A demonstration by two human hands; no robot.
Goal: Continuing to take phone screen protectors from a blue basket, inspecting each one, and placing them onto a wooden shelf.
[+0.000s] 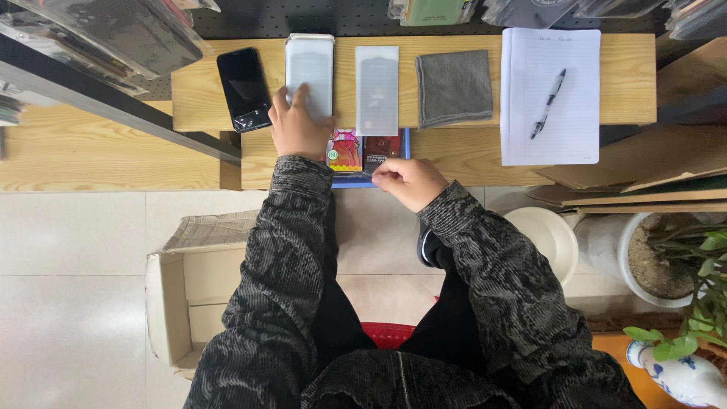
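Here, left hand (297,125) spread flat on white packet (310,72), right hand (409,182) pinching red packet (380,151) beside colourful packet (344,149).

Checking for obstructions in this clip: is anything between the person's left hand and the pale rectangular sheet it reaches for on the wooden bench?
Nothing visible. The left hand already rests its fingers on the pale rectangular sheet; the black smartphone lies beside it, not in the way.

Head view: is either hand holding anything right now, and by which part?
The left hand rests flat on the white phone-shaped panel, gripping nothing. The right hand pinches the near edge of the small dark red packet.
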